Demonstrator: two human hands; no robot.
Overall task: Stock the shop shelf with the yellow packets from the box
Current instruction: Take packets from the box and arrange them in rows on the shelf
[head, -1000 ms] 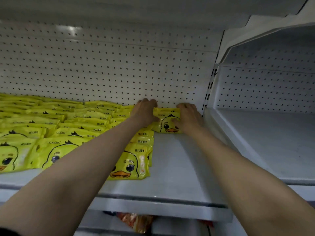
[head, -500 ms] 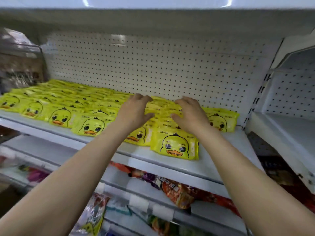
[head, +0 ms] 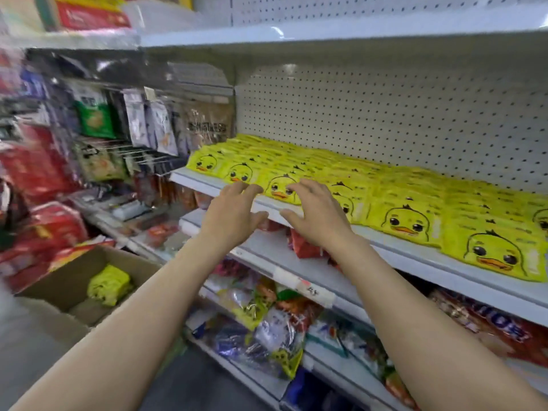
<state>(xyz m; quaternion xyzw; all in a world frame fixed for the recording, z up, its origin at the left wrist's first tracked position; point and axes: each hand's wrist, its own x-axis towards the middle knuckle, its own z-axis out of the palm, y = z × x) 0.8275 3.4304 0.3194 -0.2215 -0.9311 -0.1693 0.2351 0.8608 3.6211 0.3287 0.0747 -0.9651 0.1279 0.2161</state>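
Observation:
Rows of yellow packets (head: pixel 406 221) with a duck face cover the white shelf (head: pixel 415 256) from left to right. My left hand (head: pixel 234 213) and my right hand (head: pixel 317 215) hover side by side in front of the shelf's front edge, fingers spread and relaxed, holding nothing. An open cardboard box (head: pixel 68 280) stands on the floor at the lower left. A bundle of yellow packets (head: pixel 108 284) lies inside it.
Below the stocked shelf run lower shelves (head: pixel 296 280) packed with coloured snack bags. Bagged goods hang on hooks (head: pixel 139 123) to the left. A white pegboard (head: pixel 385 114) backs the shelf, and another shelf (head: pixel 326 34) lies overhead.
Both hands have pulled back off the packets to the shelf's front edge. The view has swung left and back, bringing the box on the floor into sight.

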